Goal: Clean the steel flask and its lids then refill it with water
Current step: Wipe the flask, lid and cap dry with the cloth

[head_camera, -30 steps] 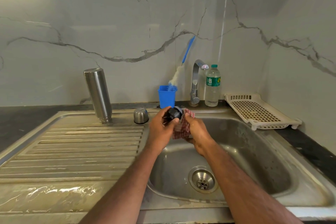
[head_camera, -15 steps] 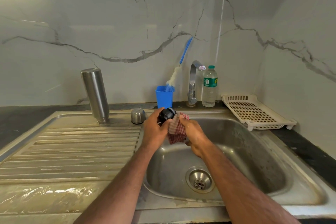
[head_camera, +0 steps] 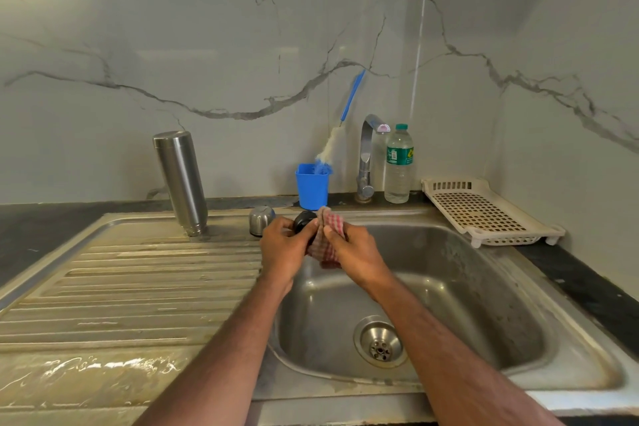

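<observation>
The steel flask (head_camera: 180,181) stands upside down on the draining board (head_camera: 131,287), at its far end. A small steel cup lid (head_camera: 260,219) sits upside down to its right, near the sink rim. Above the sink's far left corner my left hand (head_camera: 285,251) grips a black inner lid (head_camera: 303,220). My right hand (head_camera: 356,258) grips a red checked cloth (head_camera: 330,235) and presses it against that lid. Most of the lid is hidden by fingers and cloth.
A steel sink basin (head_camera: 466,304) with a drain (head_camera: 380,342) lies below the hands. Behind it stand a blue cup (head_camera: 312,187) holding a bottle brush (head_camera: 340,130), the tap (head_camera: 368,156), a plastic water bottle (head_camera: 398,164) and a cream plastic tray (head_camera: 484,211). Water pools at the board's front left.
Both hands stayed together above the sink's far left corner. The cloth has shifted around the black lid, and my right hand now covers more of it.
</observation>
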A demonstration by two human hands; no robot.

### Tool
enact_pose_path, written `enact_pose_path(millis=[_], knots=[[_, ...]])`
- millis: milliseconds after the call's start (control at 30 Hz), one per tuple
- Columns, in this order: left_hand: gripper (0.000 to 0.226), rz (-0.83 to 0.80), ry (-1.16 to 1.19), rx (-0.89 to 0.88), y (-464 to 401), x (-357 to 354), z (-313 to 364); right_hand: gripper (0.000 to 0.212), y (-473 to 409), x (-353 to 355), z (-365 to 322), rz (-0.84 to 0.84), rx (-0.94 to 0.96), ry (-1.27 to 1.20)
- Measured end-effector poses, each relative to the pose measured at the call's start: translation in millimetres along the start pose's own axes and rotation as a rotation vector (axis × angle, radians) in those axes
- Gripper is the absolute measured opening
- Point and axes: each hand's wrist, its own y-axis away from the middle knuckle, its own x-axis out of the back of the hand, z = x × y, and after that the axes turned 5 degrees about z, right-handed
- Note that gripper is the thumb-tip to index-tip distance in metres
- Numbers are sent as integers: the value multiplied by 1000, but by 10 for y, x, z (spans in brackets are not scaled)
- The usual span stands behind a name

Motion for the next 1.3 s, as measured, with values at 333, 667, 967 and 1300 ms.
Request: enact_pose_path(millis=[333, 667, 967, 1300], knots=[[44, -307, 430, 220, 117, 0, 177, 35, -183, 124, 59, 298, -84, 205], [45, -311, 527, 409, 181, 6, 182, 26, -50, -64, 6, 86, 92, -1], [78, -266, 124, 419, 134, 98, 192, 61, -46, -76, 115, -123, 169, 129], [28, -444, -24, -64, 77, 142, 122, 44, -151, 44, 134, -55, 50, 2]])
